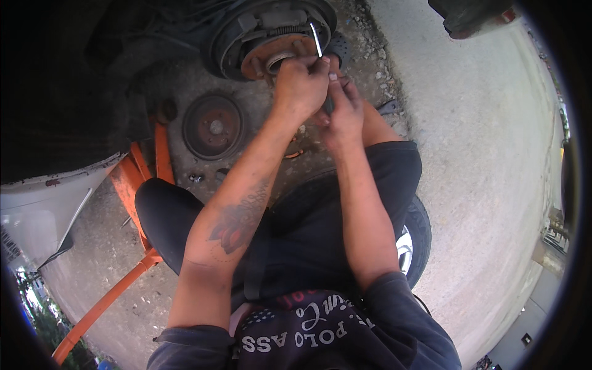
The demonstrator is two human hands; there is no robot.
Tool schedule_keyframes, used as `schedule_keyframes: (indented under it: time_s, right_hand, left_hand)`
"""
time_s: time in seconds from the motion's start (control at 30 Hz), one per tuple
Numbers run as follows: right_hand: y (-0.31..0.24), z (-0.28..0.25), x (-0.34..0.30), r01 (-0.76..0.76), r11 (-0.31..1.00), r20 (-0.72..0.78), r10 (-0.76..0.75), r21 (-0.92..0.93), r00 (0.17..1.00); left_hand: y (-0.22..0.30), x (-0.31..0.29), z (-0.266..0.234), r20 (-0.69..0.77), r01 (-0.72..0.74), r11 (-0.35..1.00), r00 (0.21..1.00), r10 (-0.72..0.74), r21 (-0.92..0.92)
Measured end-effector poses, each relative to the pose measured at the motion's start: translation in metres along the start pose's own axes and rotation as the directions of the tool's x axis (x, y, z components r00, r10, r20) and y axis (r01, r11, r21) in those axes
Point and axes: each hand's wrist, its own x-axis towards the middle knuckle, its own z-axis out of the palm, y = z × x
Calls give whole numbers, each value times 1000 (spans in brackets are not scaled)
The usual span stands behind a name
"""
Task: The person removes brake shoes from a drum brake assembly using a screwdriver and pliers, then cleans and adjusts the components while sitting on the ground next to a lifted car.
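Both hands are together just below and right of an exposed drum brake assembly (256, 24), around a slim silver tool (316, 40). Its bright shaft points up toward the brake spring (277, 29); whether it touches anything I cannot tell. My left hand (300, 86) is closed, thumb and fingers pinching the tool's lower shaft in front of the rusty wheel hub (254, 65). My right hand (343, 114) is closed just beneath it, around what seems to be the tool's dark lower end, largely hidden by the fingers.
A removed brake drum (213, 139) lies on the ground to the left. Orange metal supports (128, 179) and a long orange bar (108, 302) stand beside the car body (49, 209). A wheel (419, 240) is under me at the right. A dark wrench-like tool (387, 108) lies near my right knee.
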Motion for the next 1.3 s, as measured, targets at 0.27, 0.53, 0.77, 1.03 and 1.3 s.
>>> schedule_keyframes:
  time_s: [0.27,0.53,0.77,1.03,1.3]
  right_hand:
    - [-46,-7,6,-249,965,41,253,-78,967]
    - [-31,0,5,187,581,-78,-400,-792,913]
    - [-19,1,4,141,543,-52,-324,-828,944]
    - [-13,5,6,207,504,-58,-461,-839,885]
    - [5,-1,18,271,626,-80,-473,-731,877]
  left_hand:
    - [30,0,-29,-83,-306,819,916,392,486]
    - [66,31,-26,64,-161,566,980,187,809]
    - [81,25,-25,74,-190,386,952,296,903]
    - [81,28,-26,91,-179,421,971,220,889]
    - [79,27,-33,87,-213,477,958,272,852]
